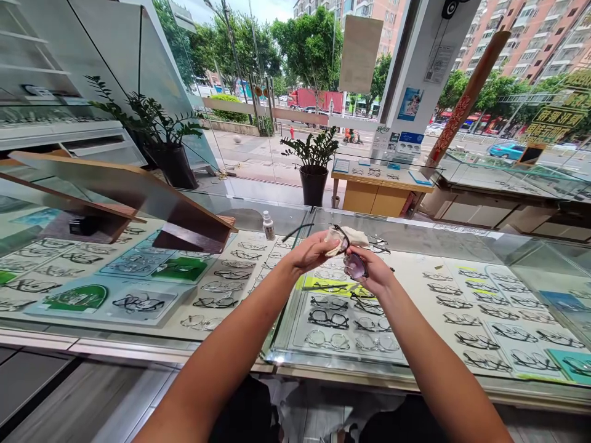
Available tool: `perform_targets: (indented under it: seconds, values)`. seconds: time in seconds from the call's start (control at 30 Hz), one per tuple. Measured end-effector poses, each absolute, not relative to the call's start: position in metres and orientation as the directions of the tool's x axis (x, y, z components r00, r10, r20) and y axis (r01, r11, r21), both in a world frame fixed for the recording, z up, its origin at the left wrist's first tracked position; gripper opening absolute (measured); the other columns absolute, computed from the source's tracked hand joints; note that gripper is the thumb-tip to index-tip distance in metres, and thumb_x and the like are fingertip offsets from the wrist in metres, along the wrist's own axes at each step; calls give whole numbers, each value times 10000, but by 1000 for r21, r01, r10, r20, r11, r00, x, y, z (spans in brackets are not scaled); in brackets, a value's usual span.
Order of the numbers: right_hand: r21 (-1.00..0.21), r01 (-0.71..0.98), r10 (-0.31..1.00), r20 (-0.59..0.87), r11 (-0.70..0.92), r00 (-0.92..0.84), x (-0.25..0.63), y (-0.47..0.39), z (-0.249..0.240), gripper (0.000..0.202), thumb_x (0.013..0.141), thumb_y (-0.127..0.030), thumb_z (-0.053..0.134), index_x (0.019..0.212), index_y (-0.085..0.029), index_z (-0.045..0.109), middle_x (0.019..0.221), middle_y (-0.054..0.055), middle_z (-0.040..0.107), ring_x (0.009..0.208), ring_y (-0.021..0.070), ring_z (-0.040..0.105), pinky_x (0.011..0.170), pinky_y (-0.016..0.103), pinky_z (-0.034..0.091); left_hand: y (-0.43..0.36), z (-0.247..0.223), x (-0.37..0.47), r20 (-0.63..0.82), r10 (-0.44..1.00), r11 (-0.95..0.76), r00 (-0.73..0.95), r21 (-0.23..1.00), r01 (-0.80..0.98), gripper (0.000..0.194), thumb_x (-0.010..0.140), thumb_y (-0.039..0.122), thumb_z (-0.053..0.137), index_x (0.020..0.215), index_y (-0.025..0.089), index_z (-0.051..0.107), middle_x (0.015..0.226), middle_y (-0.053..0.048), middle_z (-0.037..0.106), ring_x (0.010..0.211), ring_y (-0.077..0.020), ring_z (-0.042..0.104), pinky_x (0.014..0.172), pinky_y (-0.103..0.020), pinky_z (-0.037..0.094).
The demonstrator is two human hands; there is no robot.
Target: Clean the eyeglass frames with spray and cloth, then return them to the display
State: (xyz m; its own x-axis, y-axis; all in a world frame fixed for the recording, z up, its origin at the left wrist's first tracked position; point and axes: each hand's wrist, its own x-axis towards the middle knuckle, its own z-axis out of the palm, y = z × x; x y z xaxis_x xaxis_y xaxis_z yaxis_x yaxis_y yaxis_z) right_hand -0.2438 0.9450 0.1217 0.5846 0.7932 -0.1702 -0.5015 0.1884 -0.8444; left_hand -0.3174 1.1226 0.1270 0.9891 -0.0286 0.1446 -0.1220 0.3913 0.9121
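Mid-wipe, it looks like: your left hand (308,253) pinches a pale cloth (354,235) at one lens, your right hand (377,271) grips the glasses (356,266) above the glass counter (415,244); other lens uncovered, can't tell if either's clean. You've got a bottle (268,227) standing by, label too small to read; yellow characters (551,120) far right unclear, no brand legible.

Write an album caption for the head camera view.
Left hand holding a pale cloth against eyeglasses, right hand gripping them, above a glass counter displaying spectacles.
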Motion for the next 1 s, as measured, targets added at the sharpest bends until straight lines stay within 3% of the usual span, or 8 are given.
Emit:
perform_targets:
  seconds: [0.1, 0.33, 0.53, 0.7, 0.9, 1.0]
  values:
    - [-837, -518, 824, -160, 179, 543, -241, 943, 122, 301, 652, -408, 916, 730, -204, 709, 588, -48, 521, 558, 105, 402, 570, 270, 383, 1125, 125, -318, 149, -54, 348, 987, 930, -121, 477, 709, 391, 953, 1048, 123, 753, 929, -83, 745, 830, -171, 667, 797, -285, 482]
    - [-882, -440, 815, -127, 167, 565, -238, 941, 120, 300, 691, -444, 893, 754, -208, 717, 590, -47, 565, 525, 100, 420, 563, 277, 364, 1119, 113, -309, 219, 116, 239, 969, 940, -242, 431, 736, 420, 920, 990, 137, 718, 842, -41, 716, 758, -153, 621, 725, -266, 439]
    - [-866, -449, 777, -124, 219, 617, -237, 940, 123, 303, 619, -367, 943, 794, -202, 758, 773, -14, 707, 690, 116, 577, 660, 251, 463, 1115, 110, -306, 286, 194, 185, 939, 929, -321, 424, 767, 450, 899, 984, 147, 698, 859, -29, 715, 771, -155, 633, 737, -267, 456]
    - [-872, -434, 771, -111, 228, 628, -236, 940, 123, 281, 637, -368, 940, 767, -199, 757, 791, -19, 714, 760, 117, 608, 724, 249, 480, 1110, 112, -307, 299, 191, 201, 935, 920, -335, 416, 796, 443, 890, 1017, 160, 681, 842, -25, 729, 735, -154, 650, 745, -282, 488]
    - [-906, -356, 812, -23, 230, 583, -242, 940, 126, 257, 692, -365, 924, 798, -208, 750, 813, 15, 732, 829, 169, 639, 725, 288, 463, 1103, 118, -309, 332, 201, 214, 921, 903, -372, 495, 915, 634, 717, 924, 141, 684, 691, -19, 670, 647, -146, 594, 674, -282, 468]
    - [-898, -370, 812, -25, 238, 583, -241, 940, 126, 256, 710, -371, 913, 789, -197, 744, 828, 5, 723, 825, 149, 630, 738, 277, 458, 1102, 124, -312, 329, 178, 240, 927, 900, -365, 513, 924, 652, 694, 877, 141, 686, 698, -27, 667, 664, -152, 592, 685, -291, 471]
